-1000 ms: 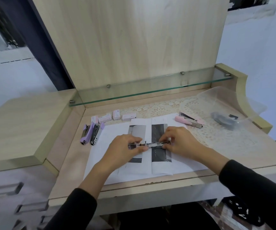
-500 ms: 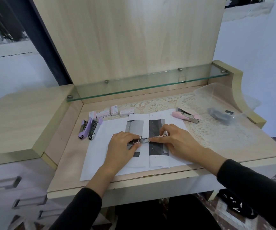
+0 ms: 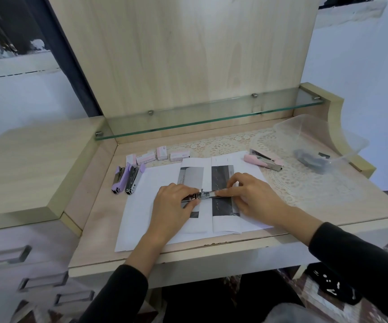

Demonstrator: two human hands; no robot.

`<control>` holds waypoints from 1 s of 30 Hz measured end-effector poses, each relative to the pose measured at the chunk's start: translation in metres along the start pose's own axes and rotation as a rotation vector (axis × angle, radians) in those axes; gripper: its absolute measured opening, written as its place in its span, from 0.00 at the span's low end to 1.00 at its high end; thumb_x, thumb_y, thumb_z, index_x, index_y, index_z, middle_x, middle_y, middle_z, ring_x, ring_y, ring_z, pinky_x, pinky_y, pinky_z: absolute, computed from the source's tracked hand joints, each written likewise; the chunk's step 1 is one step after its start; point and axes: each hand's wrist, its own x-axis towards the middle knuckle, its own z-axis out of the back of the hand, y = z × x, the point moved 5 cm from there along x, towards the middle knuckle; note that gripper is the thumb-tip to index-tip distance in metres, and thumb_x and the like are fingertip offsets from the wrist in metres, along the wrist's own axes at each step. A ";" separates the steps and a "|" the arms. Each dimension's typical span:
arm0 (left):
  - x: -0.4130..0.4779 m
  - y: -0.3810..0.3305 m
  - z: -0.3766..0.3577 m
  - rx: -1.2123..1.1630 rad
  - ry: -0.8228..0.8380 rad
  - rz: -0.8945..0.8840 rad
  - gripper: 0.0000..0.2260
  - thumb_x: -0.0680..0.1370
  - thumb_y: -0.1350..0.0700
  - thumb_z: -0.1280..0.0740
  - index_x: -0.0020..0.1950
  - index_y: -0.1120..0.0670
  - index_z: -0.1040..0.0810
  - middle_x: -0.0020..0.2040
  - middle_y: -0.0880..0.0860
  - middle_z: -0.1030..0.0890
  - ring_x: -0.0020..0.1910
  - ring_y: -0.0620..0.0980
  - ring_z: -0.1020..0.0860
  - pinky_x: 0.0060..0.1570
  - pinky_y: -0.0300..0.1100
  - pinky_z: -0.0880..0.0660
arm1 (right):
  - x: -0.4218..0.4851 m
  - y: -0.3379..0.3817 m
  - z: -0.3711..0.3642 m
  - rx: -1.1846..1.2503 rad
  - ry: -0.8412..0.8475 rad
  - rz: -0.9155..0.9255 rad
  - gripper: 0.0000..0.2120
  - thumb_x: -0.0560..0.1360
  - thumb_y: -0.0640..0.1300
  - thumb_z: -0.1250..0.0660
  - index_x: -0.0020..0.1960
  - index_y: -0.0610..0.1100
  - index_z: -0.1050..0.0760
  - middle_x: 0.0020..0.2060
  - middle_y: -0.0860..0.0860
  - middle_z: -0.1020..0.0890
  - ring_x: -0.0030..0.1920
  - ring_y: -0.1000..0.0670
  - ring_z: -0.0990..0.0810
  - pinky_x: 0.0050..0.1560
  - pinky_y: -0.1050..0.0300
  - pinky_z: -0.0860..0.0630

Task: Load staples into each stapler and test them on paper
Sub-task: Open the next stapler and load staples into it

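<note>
I hold one silver stapler (image 3: 205,195), opened out flat, over the paper (image 3: 139,217) in the middle of the desk. My left hand (image 3: 174,203) has thumb and fingers pinched on its left end, and the fingertips of my right hand (image 3: 253,199) are closed on its right end. Two lilac staplers (image 3: 118,180) lie side by side at the paper's left edge, four small staple boxes (image 3: 145,158) sit in a row behind them, one pink stapler (image 3: 262,160) lies on the lace mat (image 3: 293,183) to my right, and one clear tub (image 3: 309,122) holds something dark I cannot make out.
</note>
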 end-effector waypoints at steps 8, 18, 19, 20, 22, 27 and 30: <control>0.001 -0.002 0.002 0.018 -0.004 -0.009 0.08 0.66 0.55 0.29 0.44 0.55 0.17 0.39 0.49 0.17 0.37 0.50 0.22 0.43 0.34 0.36 | -0.008 -0.019 0.005 -0.006 -0.038 -0.015 0.21 0.67 0.30 0.33 0.49 0.55 0.19 0.44 0.48 0.20 0.37 0.46 0.22 0.25 0.54 0.28; 0.000 -0.002 0.001 0.015 -0.006 -0.009 0.08 0.66 0.54 0.30 0.43 0.55 0.17 0.38 0.49 0.17 0.36 0.51 0.21 0.44 0.35 0.35 | -0.008 -0.014 0.010 -0.013 -0.053 0.010 0.19 0.66 0.34 0.41 0.49 0.49 0.20 0.45 0.49 0.19 0.40 0.45 0.20 0.29 0.54 0.25; 0.000 -0.002 0.000 0.011 -0.004 -0.007 0.08 0.66 0.54 0.30 0.43 0.55 0.17 0.38 0.50 0.17 0.36 0.51 0.21 0.44 0.35 0.34 | -0.008 -0.011 0.010 -0.026 -0.048 0.021 0.19 0.67 0.35 0.42 0.51 0.49 0.21 0.45 0.49 0.19 0.40 0.46 0.21 0.28 0.54 0.26; 0.000 -0.002 0.000 0.009 -0.003 -0.009 0.08 0.66 0.55 0.29 0.43 0.55 0.17 0.38 0.50 0.17 0.36 0.51 0.22 0.44 0.36 0.33 | -0.009 -0.008 0.009 -0.050 -0.039 0.040 0.19 0.68 0.36 0.41 0.54 0.50 0.22 0.45 0.49 0.20 0.39 0.47 0.21 0.27 0.56 0.28; 0.000 -0.002 0.000 0.008 -0.004 -0.014 0.08 0.66 0.55 0.29 0.43 0.55 0.17 0.38 0.50 0.17 0.36 0.49 0.23 0.43 0.36 0.33 | -0.010 -0.004 0.007 -0.096 -0.014 0.076 0.20 0.69 0.37 0.37 0.57 0.53 0.23 0.43 0.48 0.21 0.37 0.49 0.24 0.28 0.62 0.34; 0.000 -0.001 -0.001 0.026 0.001 -0.014 0.09 0.66 0.54 0.30 0.44 0.55 0.17 0.38 0.49 0.17 0.37 0.47 0.24 0.44 0.34 0.35 | -0.011 -0.003 0.003 -0.083 -0.020 0.076 0.20 0.68 0.36 0.35 0.56 0.53 0.22 0.42 0.47 0.22 0.35 0.49 0.25 0.33 0.63 0.37; 0.000 -0.002 0.000 0.042 0.011 -0.022 0.08 0.67 0.55 0.29 0.44 0.55 0.17 0.38 0.50 0.17 0.36 0.51 0.22 0.43 0.39 0.31 | -0.010 -0.003 0.002 -0.048 -0.032 0.037 0.19 0.68 0.36 0.37 0.54 0.53 0.21 0.41 0.47 0.22 0.35 0.50 0.26 0.34 0.71 0.44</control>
